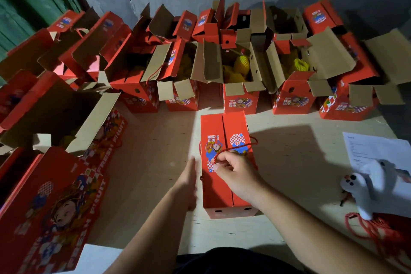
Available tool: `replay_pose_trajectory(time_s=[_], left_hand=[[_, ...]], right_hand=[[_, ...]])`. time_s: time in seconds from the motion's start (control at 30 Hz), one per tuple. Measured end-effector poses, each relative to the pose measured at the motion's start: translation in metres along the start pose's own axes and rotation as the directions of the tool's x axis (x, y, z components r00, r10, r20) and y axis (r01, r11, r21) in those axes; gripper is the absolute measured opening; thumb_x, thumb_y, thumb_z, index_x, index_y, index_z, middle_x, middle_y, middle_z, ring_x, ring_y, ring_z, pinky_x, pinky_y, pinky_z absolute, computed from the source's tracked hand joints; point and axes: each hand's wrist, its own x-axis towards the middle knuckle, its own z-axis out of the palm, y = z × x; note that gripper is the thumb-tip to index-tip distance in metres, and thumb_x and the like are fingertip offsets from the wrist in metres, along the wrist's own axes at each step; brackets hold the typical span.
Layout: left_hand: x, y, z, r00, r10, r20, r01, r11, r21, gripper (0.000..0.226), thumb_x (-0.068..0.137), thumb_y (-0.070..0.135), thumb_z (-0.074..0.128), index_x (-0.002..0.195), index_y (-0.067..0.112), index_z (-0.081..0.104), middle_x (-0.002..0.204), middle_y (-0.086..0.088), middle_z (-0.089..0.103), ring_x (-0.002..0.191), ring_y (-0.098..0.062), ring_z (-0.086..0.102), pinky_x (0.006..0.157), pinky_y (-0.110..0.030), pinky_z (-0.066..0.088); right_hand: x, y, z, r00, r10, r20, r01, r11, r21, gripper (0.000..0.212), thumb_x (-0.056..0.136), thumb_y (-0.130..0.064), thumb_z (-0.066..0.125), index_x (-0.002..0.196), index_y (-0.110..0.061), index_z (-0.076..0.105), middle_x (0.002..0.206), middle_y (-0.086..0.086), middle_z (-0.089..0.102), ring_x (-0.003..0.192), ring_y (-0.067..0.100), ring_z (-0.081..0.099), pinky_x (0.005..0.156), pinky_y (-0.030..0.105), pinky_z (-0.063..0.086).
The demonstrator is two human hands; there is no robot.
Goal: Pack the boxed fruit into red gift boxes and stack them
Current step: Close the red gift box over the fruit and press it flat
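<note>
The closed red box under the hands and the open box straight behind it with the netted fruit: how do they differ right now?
The closed red box has its top flaps shut; the open box has its brown flaps spread wide. The open box shows yellow netted fruit; the closed one hides its contents. The right hand pinches a red cord over the closed box and the left hand lies flat beside it; nobody touches the open box. Both share the same red printed design.

Two bare forearms without sleeves, hands (231, 171) ungloved, dark garment at the lap.

Open boxes (241, 78) stand behind the closed box (224, 169).
</note>
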Motion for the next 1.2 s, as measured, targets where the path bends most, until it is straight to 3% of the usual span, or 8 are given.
replay_pose_trajectory(time_s=[0.1, 0.3, 0.43, 0.57, 0.7, 0.9, 1.0, 1.2], left_hand=[[0.006, -0.013, 0.000, 0.983, -0.029, 0.182, 0.036, 0.999, -0.035, 0.067, 0.093, 0.063, 0.066, 0.130, 0.007, 0.071, 0.132, -0.017, 0.070, 0.122, -0.035, 0.067, 0.113, -0.052, 0.047], [-0.025, 0.039, 0.020, 0.797, 0.599, -0.078, -0.599, 0.769, -0.224, 0.015, 0.104, 0.016, 0.064, 0.091, 0.017, 0.071, 0.080, -0.001, 0.070, 0.076, -0.018, 0.061, 0.075, -0.034, 0.051], [-0.083, 0.069, 0.030, 0.434, 0.851, 0.296, -0.901, 0.413, 0.133, 0.037, 0.104, 0.050, 0.054, 0.087, 0.025, 0.075, 0.080, 0.008, 0.075, 0.075, -0.006, 0.067, 0.075, -0.024, 0.055], [-0.107, 0.088, 0.017, 0.321, 0.830, 0.457, -0.713, -0.105, 0.693, 0.082, 0.095, 0.082, 0.024, 0.085, 0.021, 0.077, 0.078, 0.006, 0.076, 0.077, -0.013, 0.073, 0.072, -0.038, 0.058], [-0.093, 0.089, -0.009, 0.290, 0.957, -0.007, -0.859, 0.264, 0.439, 0.038, 0.107, 0.051, 0.044, 0.106, 0.025, 0.071, 0.099, 0.012, 0.075, 0.094, -0.007, 0.070, 0.085, -0.039, 0.058], [-0.049, 0.047, -0.002, 0.510, 0.856, 0.087, -0.832, 0.465, 0.302, 0.016, 0.107, 0.029, 0.060, 0.120, 0.022, 0.067, 0.110, 0.011, 0.073, 0.096, 0.011, 0.064, 0.083, -0.015, 0.048], [-0.040, 0.029, 0.000, 0.532, 0.845, 0.063, -0.817, 0.491, 0.302, 0.028, 0.101, 0.043, 0.059, 0.122, 0.025, 0.067, 0.114, 0.009, 0.072, 0.098, 0.006, 0.065, 0.086, -0.021, 0.049], [-0.038, 0.051, -0.012, 0.344, 0.936, -0.074, -0.870, 0.347, 0.350, 0.022, 0.097, 0.029, 0.048, 0.109, 0.037, 0.065, 0.111, 0.011, 0.067, 0.108, -0.006, 0.063, 0.095, -0.030, 0.051]], right_hand=[[-0.002, 0.001, -0.003, 0.999, 0.025, 0.037, -0.027, 0.999, 0.031, 0.014, 0.091, -0.016, 0.074, 0.089, -0.027, 0.067, 0.092, -0.005, 0.064, 0.075, -0.006, 0.055, 0.077, 0.014, 0.045], [-0.001, -0.003, 0.002, 0.994, 0.106, -0.011, -0.099, 0.961, 0.260, 0.007, 0.094, -0.019, 0.070, 0.101, -0.018, 0.072, 0.093, -0.009, 0.073, 0.085, 0.004, 0.063, 0.086, 0.028, 0.051], [0.005, -0.024, 0.003, 0.999, -0.029, 0.028, 0.025, 0.990, 0.136, 0.024, 0.094, -0.020, 0.071, 0.118, -0.021, 0.069, 0.118, -0.006, 0.073, 0.114, 0.007, 0.066, 0.103, 0.034, 0.051], [0.011, -0.063, -0.008, 0.994, 0.024, 0.109, -0.046, 0.977, 0.208, 0.018, 0.083, -0.034, 0.063, 0.080, -0.018, 0.070, 0.078, 0.006, 0.071, 0.079, 0.022, 0.067, 0.083, 0.041, 0.053], [0.040, -0.112, -0.074, 0.994, 0.093, 0.057, -0.109, 0.841, 0.531, 0.028, 0.095, -0.038, 0.063, 0.072, -0.022, 0.059, 0.059, -0.003, 0.040, 0.055, 0.013, 0.046, 0.073, 0.039, 0.039], [0.040, -0.167, -0.089, 0.972, -0.056, 0.228, -0.068, 0.863, 0.500, 0.035, 0.102, -0.037, 0.055, 0.073, -0.018, 0.057, 0.056, -0.002, 0.041, 0.057, 0.020, 0.050, 0.071, 0.035, 0.046], [0.036, -0.182, -0.105, 0.980, -0.125, 0.156, 0.099, 0.981, 0.165, 0.044, 0.093, -0.049, 0.063, 0.063, -0.017, 0.064, 0.051, -0.001, 0.045, 0.049, 0.020, 0.055, 0.055, 0.022, 0.050], [0.039, -0.180, -0.127, 0.997, 0.038, 0.060, -0.052, 0.968, 0.246, 0.043, 0.099, -0.040, 0.057, 0.062, -0.019, 0.051, 0.053, -0.002, 0.035, 0.048, 0.016, 0.036, 0.057, 0.030, 0.043]])
